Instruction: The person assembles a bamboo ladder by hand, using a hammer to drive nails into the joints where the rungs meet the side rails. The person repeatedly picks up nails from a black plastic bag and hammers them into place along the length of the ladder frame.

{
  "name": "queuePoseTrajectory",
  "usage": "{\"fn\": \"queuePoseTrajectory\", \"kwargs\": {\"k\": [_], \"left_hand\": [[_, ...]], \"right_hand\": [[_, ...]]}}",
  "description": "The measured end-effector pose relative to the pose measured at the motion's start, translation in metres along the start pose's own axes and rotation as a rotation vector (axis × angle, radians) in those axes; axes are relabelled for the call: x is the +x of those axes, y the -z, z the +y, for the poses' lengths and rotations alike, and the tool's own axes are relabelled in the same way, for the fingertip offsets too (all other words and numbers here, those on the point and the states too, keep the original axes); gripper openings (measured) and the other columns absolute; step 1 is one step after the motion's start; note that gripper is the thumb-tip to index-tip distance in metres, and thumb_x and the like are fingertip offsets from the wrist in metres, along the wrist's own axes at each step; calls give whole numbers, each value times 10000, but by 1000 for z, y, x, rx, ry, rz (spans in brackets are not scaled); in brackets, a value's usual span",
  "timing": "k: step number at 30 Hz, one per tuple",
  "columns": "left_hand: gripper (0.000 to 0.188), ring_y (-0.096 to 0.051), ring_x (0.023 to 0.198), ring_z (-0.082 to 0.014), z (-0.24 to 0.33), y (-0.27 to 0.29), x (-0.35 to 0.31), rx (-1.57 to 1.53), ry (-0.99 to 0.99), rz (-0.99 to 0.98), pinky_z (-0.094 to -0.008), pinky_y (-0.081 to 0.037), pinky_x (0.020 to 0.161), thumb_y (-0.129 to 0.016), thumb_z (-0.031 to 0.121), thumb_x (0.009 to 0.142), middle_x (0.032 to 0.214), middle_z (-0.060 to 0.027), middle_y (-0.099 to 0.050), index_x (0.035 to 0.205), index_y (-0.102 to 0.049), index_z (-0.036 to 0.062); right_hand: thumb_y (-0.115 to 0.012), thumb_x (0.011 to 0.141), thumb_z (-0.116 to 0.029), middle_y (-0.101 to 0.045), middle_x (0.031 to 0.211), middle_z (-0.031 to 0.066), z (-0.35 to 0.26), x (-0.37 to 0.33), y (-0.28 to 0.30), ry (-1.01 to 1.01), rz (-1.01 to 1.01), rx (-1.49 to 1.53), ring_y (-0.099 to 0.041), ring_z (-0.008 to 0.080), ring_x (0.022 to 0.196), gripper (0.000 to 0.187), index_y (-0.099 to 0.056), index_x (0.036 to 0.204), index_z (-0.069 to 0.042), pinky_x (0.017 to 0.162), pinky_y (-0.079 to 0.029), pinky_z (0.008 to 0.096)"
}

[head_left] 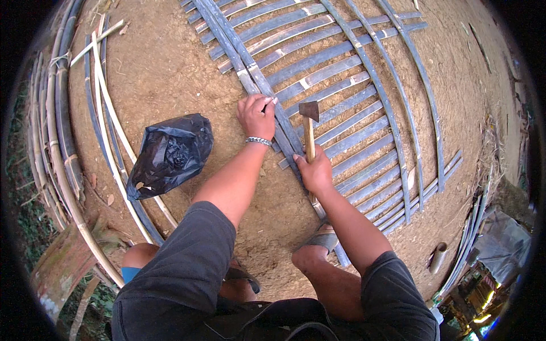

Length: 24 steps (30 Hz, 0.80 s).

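Bundled long bamboo poles (57,122) curve down the far left, from ten to eight o'clock. Inside them lie loose pale and dark split-bamboo strips (105,108), set apart from the frame, then a crumpled black plastic bag (190,156) at nine.

The left hand (256,116), just left of twelve o'clock, rests on two dark, narrow bamboo lengths (233,51) lying side by side, its fingers bent against them; whether they pinch anything small cannot be told. At three o'clock from centre, the right hand (315,170) clenches the pale wooden handle of a short hatchet-like tool (309,131), its dark metal head raised toward twelve.

The flat slatted bamboo frame (333,85) spreads from twelve to four o'clock. The layout looks well advanced: crosswise slats lie in a long row, the paired lengths cross their left ends, and three long strips (392,108) cross toward the right. Fastening seems the part left, since no joint plainly shows as secured. Beyond, near four, lies a short bamboo tube (438,258).
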State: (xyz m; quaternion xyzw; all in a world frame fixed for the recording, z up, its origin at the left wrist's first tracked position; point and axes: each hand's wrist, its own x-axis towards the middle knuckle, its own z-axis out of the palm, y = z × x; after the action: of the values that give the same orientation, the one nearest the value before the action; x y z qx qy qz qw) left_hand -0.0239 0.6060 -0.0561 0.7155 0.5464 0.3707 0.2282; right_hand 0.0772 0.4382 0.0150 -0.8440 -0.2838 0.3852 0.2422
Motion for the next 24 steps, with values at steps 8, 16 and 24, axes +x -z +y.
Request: {"fn": "queuePoseTrajectory", "kwargs": {"k": [8, 16, 24], "left_hand": [[70, -585, 1022, -262, 0, 1, 0, -10, -12, 23, -418, -439, 955, -809, 150, 784, 980, -6, -723, 834, -769, 122], [68, -581, 1045, -277, 2, 4, 1, 7, 5, -15, -434, -414, 981, -777, 160, 792, 990, -4, -724, 848, -771, 122], [62, -578, 1043, -270, 2, 4, 2, 4, 34, -24, -436, -403, 981, -771, 165, 792, 1003, 3, -719, 840, -767, 125]], "right_hand": [[-593, 995, -145, -631, 1250, 315, -15, -8, 11, 291, -101, 175, -627, 495, 1132, 468, -449, 1422, -18, 960, -498, 522], [-547, 1018, -118, -573, 1361, 308, -41, -3, 10, 392, -30, -96, -579, 487, 1229, 526, -391, 1514, -42, 1012, -491, 522], [-577, 985, -82, -588, 1336, 312, -44, 7, 10, 451, 30, -129, -594, 483, 1207, 523, -437, 1489, -61, 989, -506, 514]]}}
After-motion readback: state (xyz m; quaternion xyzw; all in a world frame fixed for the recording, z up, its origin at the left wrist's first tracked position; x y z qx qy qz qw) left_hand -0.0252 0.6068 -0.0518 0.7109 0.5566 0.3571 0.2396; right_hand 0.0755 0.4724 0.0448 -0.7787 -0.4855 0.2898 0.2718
